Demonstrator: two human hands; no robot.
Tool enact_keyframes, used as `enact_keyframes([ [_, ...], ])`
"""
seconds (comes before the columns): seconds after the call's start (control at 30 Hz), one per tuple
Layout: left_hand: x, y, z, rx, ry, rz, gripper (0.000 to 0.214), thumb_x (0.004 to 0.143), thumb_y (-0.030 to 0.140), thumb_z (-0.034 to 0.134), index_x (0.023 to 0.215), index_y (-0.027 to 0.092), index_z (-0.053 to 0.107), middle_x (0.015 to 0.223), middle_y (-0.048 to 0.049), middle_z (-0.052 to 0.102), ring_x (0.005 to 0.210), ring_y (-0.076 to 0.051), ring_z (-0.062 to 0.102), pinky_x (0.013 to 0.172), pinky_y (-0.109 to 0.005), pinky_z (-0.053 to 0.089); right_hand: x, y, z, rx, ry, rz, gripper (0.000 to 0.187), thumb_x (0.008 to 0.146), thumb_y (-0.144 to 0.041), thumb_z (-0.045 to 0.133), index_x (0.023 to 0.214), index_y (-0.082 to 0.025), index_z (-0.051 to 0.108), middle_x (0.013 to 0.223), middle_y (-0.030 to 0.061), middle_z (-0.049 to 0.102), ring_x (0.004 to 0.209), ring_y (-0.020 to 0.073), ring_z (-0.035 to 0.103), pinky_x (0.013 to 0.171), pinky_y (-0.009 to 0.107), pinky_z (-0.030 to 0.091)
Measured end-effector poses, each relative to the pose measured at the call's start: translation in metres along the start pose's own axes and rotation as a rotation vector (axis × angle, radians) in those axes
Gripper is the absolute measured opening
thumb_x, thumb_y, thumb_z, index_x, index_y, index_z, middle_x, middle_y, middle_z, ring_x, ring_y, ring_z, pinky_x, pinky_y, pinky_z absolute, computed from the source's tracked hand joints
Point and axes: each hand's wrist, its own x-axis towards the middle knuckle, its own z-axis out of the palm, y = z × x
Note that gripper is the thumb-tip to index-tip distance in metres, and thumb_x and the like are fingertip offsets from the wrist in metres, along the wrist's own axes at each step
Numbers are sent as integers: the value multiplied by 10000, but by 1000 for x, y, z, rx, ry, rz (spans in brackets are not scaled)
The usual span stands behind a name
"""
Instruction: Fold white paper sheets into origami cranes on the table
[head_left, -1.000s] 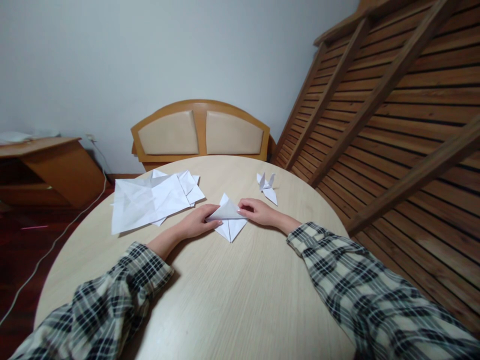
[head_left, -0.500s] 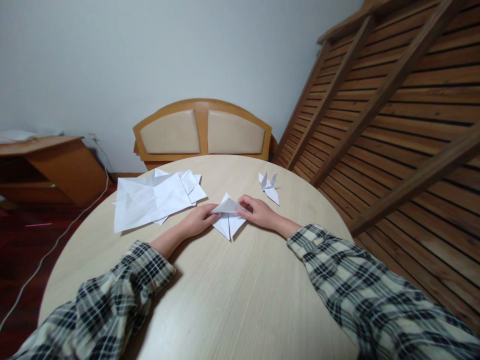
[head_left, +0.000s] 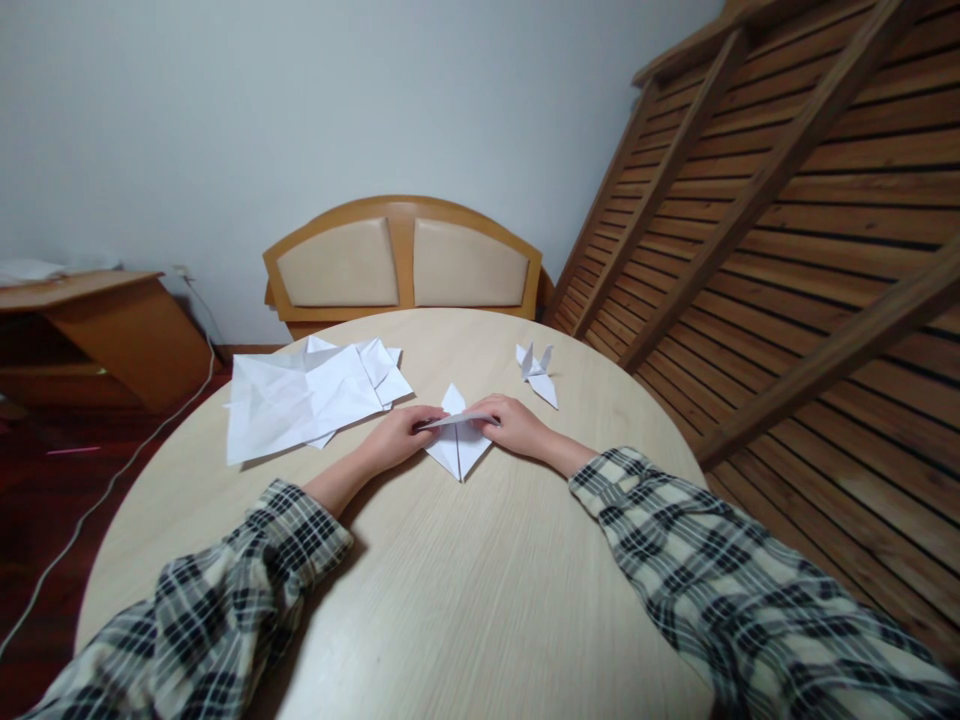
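Observation:
A sheet of folded white paper [head_left: 463, 446] lies on the round table in front of me, its split lower points facing me. My left hand [head_left: 397, 437] pinches its left edge between thumb and fingers. At the opposite edge, my right hand [head_left: 517, 424] is closed on the paper too. Between the hands an upper flap stands raised and seen nearly edge-on, with a pointed tip showing behind it. To the right, beyond my right hand, a folded paper crane [head_left: 537, 373] rests on the table.
Several creased white sheets [head_left: 300, 400] overlap on the left of the round wooden table [head_left: 420, 600]. Behind the table stands a padded headboard [head_left: 405, 255]. A slatted wooden panel [head_left: 787, 210] leans at the right. A brown desk [head_left: 127, 335] and a white cable [head_left: 112, 490] are at left.
The top flap of the folded paper has tilted up from lying flat, baring the tip behind it. My right fingers have straightened forward over its right edge. The crane and loose sheets stay put.

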Motion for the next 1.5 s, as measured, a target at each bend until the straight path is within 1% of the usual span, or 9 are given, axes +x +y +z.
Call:
enact_keyframes([
  [0.1,1,4,0,50,6,-33,276,889,290,480,1032,190,694,911,-52,720,790,-197,623,735,-322,462,1,-2,2,-20,36,51,191,822,-91,547,848,-171,718,902,71,729,885,204,625,854,341,446],
  [0.2,2,6,1,98,46,-90,283,899,340,455,918,171,681,752,-30,660,676,-181,571,641,-295,413,3,-6,4,-27,71,123,183,876,-181,531,756,-168,669,791,56,687,767,184,586,740,300,414],
  [0.33,6,5,4,94,107,-134,283,894,354,450,898,162,658,734,-25,632,652,-178,544,621,-288,383,3,-10,6,-15,123,210,231,884,-245,522,675,-167,583,677,26,609,639,151,514,618,265,335],
  [0.53,8,1,8,24,167,-157,422,930,509,400,808,175,625,703,-16,613,658,-192,548,605,-286,382,3,-14,7,27,170,260,234,874,-261,486,658,-175,513,654,13,576,619,142,499,588,254,301],
  [0.67,8,-3,6,-112,181,-187,603,941,631,293,851,164,663,853,-61,706,813,-247,619,776,-333,461,4,-13,7,65,189,263,219,870,-278,483,674,-181,501,660,6,562,620,139,480,592,254,305],
  [0.83,8,-7,3,-345,105,-179,692,961,635,211,982,148,702,1038,-84,738,1051,-280,629,1016,-371,410,5,-10,7,103,207,265,343,928,-399,421,646,-203,414,611,-14,469,588,136,428,575,269,278],
  [1.07,6,-4,-2,-238,76,-171,529,936,574,362,1005,164,688,1139,-81,716,1071,-284,603,1057,-420,399,5,-9,5,141,210,274,378,956,-447,364,659,-215,386,613,-9,449,592,148,431,564,285,282],
  [1.37,5,2,-7,-350,-3,-130,353,889,318,431,1090,156,670,1249,-105,670,1210,-274,555,1116,-421,351,5,0,8,191,240,308,362,946,-450,367,672,-214,388,625,-11,444,600,151,436,577,288,291],
  [1.5,4,0,-6,-338,16,-130,348,894,314,449,1153,182,641,1293,-101,643,1243,-261,539,1104,-416,376,6,2,9,226,241,326,357,943,-458,370,690,-211,418,637,-9,446,622,155,440,579,278,316],
])
